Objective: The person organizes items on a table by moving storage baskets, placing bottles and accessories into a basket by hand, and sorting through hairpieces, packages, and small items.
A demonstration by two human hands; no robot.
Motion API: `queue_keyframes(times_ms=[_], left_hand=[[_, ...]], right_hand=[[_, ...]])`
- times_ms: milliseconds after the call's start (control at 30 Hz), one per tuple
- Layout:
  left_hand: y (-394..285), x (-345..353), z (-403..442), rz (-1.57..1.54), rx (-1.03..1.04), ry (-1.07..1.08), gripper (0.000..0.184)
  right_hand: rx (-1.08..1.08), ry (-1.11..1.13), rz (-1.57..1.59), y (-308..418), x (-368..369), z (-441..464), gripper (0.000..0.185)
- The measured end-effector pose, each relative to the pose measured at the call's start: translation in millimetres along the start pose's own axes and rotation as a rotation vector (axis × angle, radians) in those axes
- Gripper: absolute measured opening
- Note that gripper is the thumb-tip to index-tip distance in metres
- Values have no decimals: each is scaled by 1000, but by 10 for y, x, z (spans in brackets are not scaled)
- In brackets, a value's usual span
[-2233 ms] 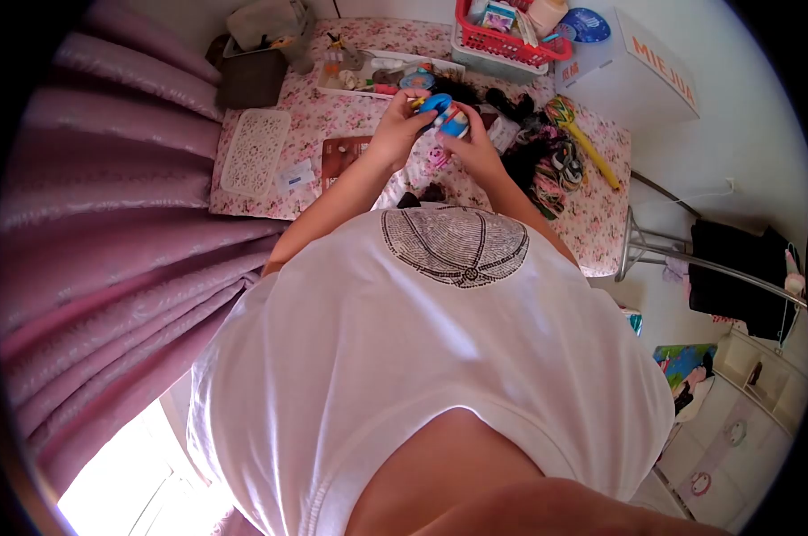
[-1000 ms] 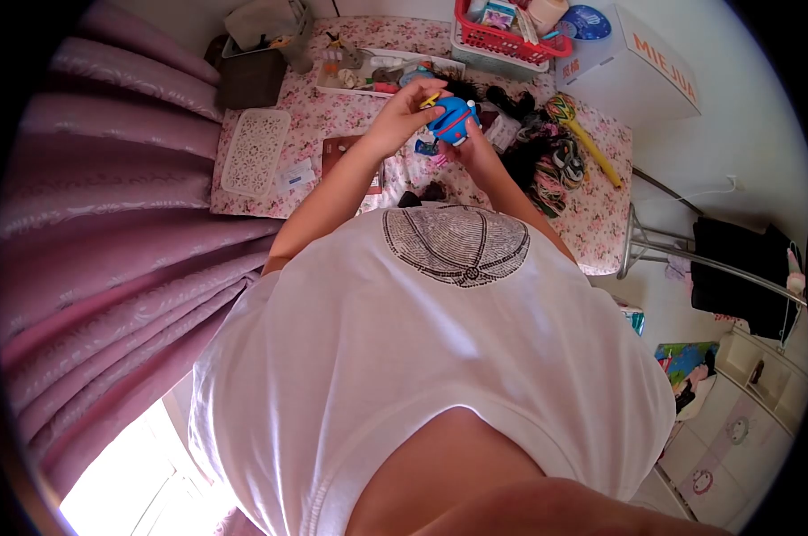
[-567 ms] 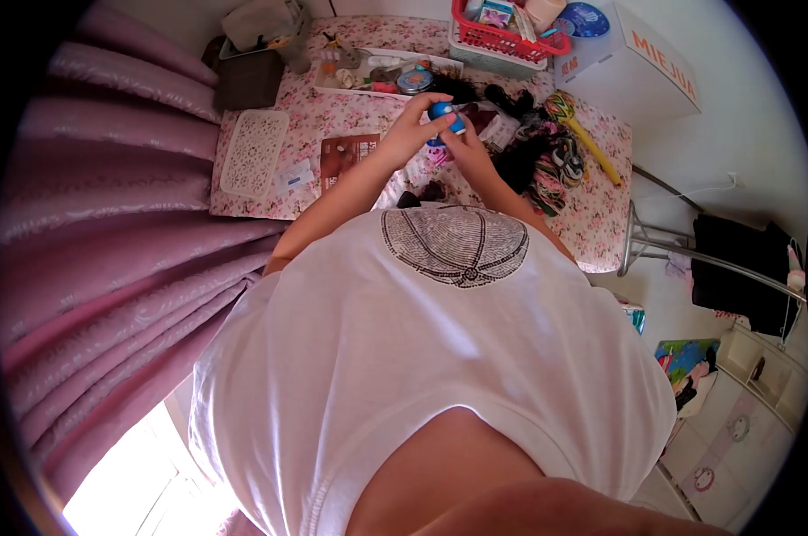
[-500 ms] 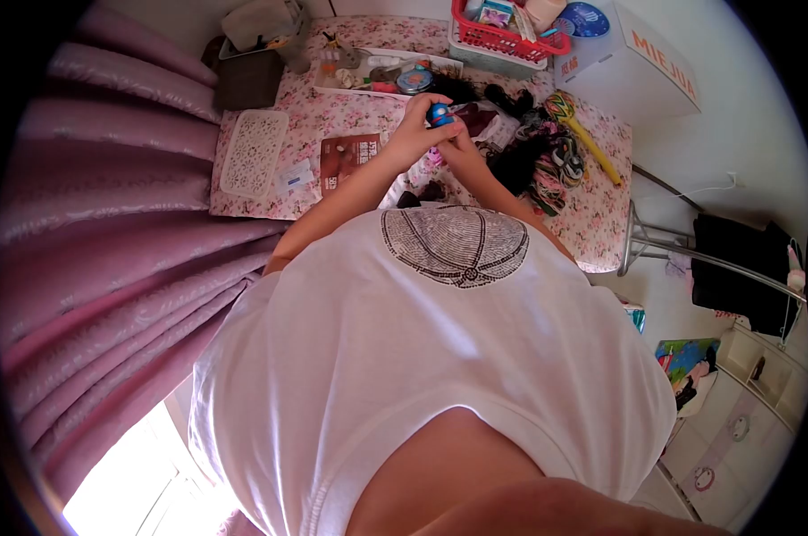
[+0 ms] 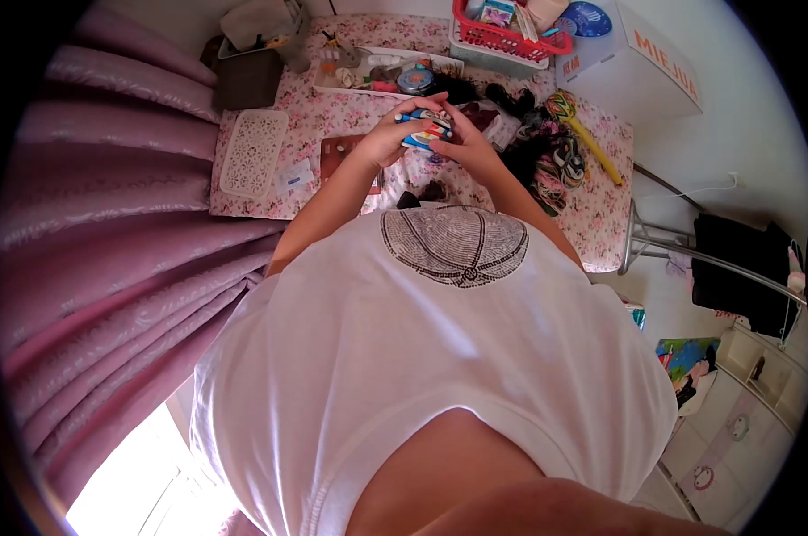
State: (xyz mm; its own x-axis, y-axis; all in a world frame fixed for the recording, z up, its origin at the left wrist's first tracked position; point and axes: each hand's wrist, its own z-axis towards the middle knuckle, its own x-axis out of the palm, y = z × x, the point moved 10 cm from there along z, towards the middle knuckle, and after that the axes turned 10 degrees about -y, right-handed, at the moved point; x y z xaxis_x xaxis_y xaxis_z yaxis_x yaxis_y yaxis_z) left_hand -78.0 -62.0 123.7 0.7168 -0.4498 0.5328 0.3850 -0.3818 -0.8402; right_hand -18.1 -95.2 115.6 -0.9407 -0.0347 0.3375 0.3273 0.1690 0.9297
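Observation:
Between both hands, above the flowered table, is a small blue-and-white toy-like object (image 5: pixel 424 134) with red touches; its exact kind cannot be made out. My left hand (image 5: pixel 387 136) grips its left side, fingers curled round the far edge. From the right, my right hand (image 5: pixel 464 143) closes on it with thumb and fingers. Beneath my left forearm lies a brown-red packet (image 5: pixel 335 154), partly covered. Dark hair-like bundles (image 5: pixel 511 103) and multicoloured yarn (image 5: pixel 560 170) lie to the right of my right hand.
A white tray (image 5: pixel 325 87) of small items sits beyond my hands. At the back stand a red basket (image 5: pixel 511 37) and a white carton (image 5: pixel 632 76). A yellow-handled stick (image 5: pixel 593 150) lies right; a lacy white plastic mat (image 5: pixel 254 152) lies left. Purple curtains (image 5: pixel 127 179) hang beside the table.
My hands have moved apart slightly and turned the object. More of its blue-and-white surface now shows; my left hand has shifted left and down, covering more of the packet.

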Motion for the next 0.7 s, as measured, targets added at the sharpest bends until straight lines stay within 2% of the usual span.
queue_keyframes(times_ms=[67,100,200,267,300,600,700], left_hand=[[-51,-11,30,171,93,14,37],[-10,-94,37,193,79,-48,38],[122,-279,24,197,-10,-200,41],[190,-277,-46,113,-133,-259,43],[201,-328,-25,128,-113,-281,42],[199,-640,154,266,-150,-256,41],[213,-733,240,270,-133,-285,41]], right_hand=[[22,-6,-21,-105,-71,20,67],[33,-8,-32,-145,-92,37,66],[-109,-139,-122,-61,-214,110,63],[-272,-130,-360,-3,-238,167,61],[-353,-125,-478,70,-193,177,60],[-472,-201,-723,134,-73,313,59],[-589,-203,-916,179,-7,409,61]])
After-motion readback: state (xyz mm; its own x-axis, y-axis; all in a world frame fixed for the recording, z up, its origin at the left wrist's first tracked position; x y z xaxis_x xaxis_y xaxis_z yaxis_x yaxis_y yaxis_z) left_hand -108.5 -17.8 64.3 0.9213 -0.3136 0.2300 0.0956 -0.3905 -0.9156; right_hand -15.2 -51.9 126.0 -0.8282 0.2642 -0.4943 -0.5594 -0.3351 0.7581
